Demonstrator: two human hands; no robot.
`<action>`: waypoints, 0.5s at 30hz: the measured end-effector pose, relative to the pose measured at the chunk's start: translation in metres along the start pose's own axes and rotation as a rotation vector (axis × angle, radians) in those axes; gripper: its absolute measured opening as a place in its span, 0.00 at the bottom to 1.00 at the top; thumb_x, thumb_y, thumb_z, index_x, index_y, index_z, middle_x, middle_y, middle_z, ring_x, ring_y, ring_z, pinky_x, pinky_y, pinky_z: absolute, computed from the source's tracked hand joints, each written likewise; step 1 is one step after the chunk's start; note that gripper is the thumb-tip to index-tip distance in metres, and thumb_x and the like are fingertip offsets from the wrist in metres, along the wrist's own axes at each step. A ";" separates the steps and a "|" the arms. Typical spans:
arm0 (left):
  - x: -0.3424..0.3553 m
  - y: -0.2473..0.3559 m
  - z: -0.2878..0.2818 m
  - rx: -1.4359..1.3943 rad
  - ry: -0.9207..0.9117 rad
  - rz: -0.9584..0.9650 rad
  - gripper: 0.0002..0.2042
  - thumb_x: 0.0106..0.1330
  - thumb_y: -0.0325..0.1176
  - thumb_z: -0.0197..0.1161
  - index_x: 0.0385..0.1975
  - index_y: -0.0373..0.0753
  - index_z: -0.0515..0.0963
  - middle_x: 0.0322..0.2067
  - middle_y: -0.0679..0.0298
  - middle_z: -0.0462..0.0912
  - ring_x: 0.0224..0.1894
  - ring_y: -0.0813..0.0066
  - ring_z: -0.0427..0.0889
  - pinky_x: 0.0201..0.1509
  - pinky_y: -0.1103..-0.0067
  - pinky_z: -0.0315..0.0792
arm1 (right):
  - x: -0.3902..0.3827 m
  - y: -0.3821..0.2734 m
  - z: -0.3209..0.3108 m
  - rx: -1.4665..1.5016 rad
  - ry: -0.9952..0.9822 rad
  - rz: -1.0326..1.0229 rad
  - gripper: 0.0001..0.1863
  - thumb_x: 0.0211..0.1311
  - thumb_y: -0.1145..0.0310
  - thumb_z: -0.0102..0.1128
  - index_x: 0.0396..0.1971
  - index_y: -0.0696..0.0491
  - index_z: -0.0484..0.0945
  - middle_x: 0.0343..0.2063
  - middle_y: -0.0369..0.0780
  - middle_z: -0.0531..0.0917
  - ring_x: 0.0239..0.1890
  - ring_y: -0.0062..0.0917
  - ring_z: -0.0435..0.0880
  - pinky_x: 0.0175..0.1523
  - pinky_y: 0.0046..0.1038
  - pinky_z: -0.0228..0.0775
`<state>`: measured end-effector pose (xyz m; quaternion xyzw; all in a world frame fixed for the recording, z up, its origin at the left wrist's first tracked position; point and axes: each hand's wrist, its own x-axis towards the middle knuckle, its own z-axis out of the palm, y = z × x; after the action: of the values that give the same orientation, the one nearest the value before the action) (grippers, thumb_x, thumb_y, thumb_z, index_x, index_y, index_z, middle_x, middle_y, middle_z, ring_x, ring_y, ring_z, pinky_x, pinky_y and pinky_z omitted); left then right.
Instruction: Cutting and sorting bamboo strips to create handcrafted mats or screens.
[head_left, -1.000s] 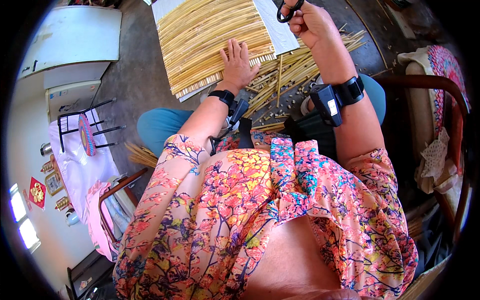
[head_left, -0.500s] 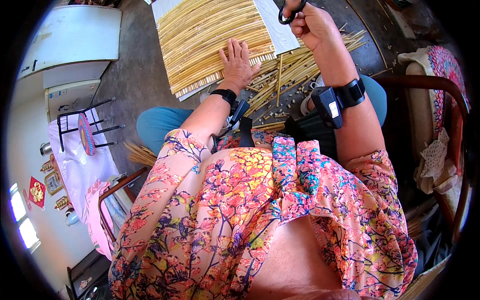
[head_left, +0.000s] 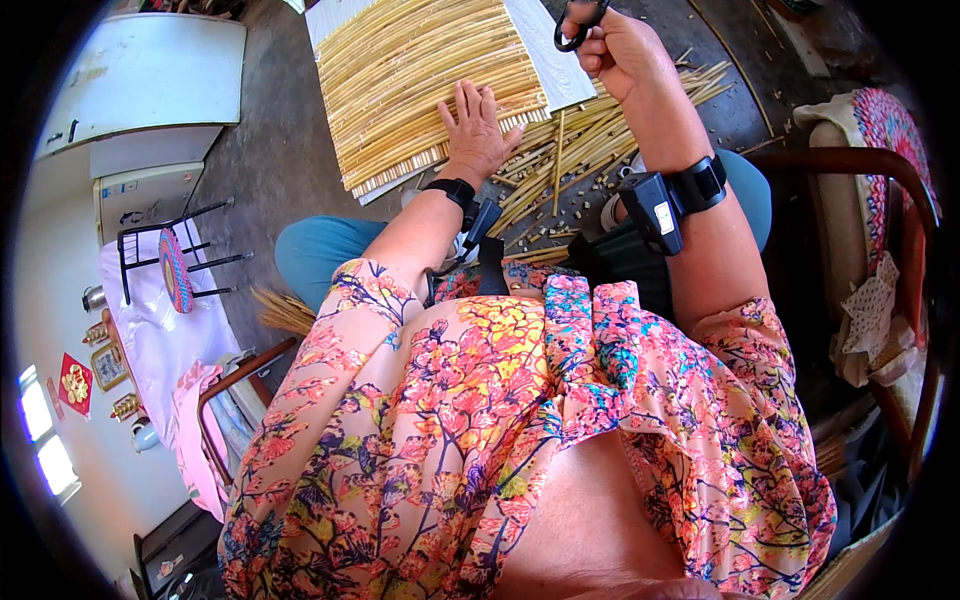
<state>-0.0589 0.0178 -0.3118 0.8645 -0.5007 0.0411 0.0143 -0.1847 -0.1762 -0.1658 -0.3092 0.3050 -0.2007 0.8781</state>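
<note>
A mat of yellow reed sticks point(head_left: 420, 70) lies on a white board point(head_left: 560, 65) in front of me. My left hand point(head_left: 476, 140) rests on the mat near its near edge, fingers spread and pressing flat. My right hand point(head_left: 625, 65) is raised past the board's right side, gripping black scissors point(head_left: 572, 38) by a looped handle; the blades are out of sight. Loose cut reed sticks point(head_left: 556, 170) and short offcuts lie on the floor between my knees and beside the board.
A wooden armchair point(head_left: 835, 160) with a patterned cushion is on my right. On the left are a white cabinet point(head_left: 150, 70), a black stool point(head_left: 205, 282) with a colourful seat, a lilac-covered piece of furniture point(head_left: 150, 350) and another wooden armrest point(head_left: 240, 375). A grey floor point(head_left: 250, 150) surrounds the board.
My left hand and the mat have shifted very slightly in the view; both hands keep the same hold and position otherwise.
</note>
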 end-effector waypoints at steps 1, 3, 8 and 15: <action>0.000 0.001 -0.001 -0.001 -0.001 0.001 0.39 0.57 0.56 0.52 0.60 0.32 0.52 0.63 0.45 0.45 0.67 0.50 0.38 0.64 0.49 0.32 | 0.000 0.000 0.000 0.000 0.001 0.000 0.08 0.53 0.76 0.49 0.17 0.57 0.74 0.12 0.39 0.73 0.10 0.15 0.60 0.14 0.17 0.48; 0.000 0.003 -0.003 0.010 -0.024 -0.025 0.38 0.57 0.55 0.52 0.60 0.32 0.52 0.64 0.46 0.44 0.67 0.50 0.37 0.64 0.49 0.31 | -0.001 0.000 0.001 0.001 0.000 0.005 0.09 0.53 0.76 0.48 0.17 0.58 0.74 0.12 0.39 0.73 0.10 0.16 0.60 0.14 0.17 0.48; 0.000 0.002 -0.002 0.000 -0.019 -0.020 0.38 0.57 0.54 0.52 0.60 0.32 0.52 0.64 0.45 0.43 0.67 0.50 0.36 0.63 0.48 0.30 | -0.002 0.000 0.004 -0.012 0.023 0.003 0.09 0.54 0.76 0.47 0.16 0.58 0.74 0.13 0.39 0.73 0.10 0.16 0.60 0.14 0.17 0.48; 0.001 0.001 -0.003 -0.004 -0.014 -0.001 0.37 0.58 0.54 0.51 0.59 0.31 0.52 0.63 0.43 0.43 0.67 0.48 0.36 0.63 0.47 0.30 | -0.001 0.001 0.003 -0.019 -0.009 0.014 0.09 0.54 0.76 0.47 0.17 0.58 0.74 0.12 0.39 0.72 0.10 0.16 0.60 0.15 0.17 0.49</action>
<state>-0.0599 0.0166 -0.3089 0.8650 -0.5004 0.0340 0.0125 -0.1836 -0.1740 -0.1640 -0.3161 0.3048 -0.1904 0.8780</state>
